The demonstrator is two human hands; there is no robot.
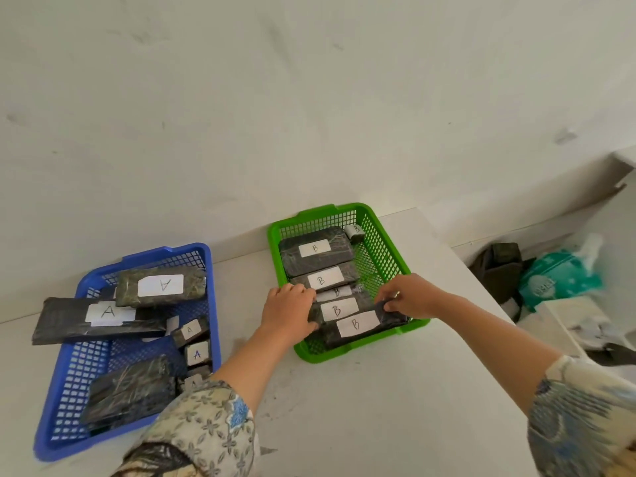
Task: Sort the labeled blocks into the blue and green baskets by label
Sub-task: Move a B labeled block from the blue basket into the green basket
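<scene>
Currently the step in hand is placement. A dark, film-wrapped rectangular block with a white paper label marked B sits at the near end of the green plastic mesh basket, held at both ends. The left hand curls its fingers over the block's left end, thumb on the near side. The right hand pinches the right end with bent fingers. The block lies slightly askew and overlaps the nearest B-labelled block; whether it rests fully on its neighbours cannot be told.

Further back in the green basket lie three more B-labelled blocks in a row, with a small B-labelled block in the far right corner. All readable labels there read B.

To the left, apart from the green basket, the blue plastic mesh basket holds blocks labelled A. One long A-labelled block overhangs its left rim, and one block's label is not visible. Both baskets stand on a white table. No loose block shows on it.

Judged status: sorting is at or near its end. Next move — settle the held block flat among its neighbours, then release both grips and lift the hands over the basket rim.
</scene>
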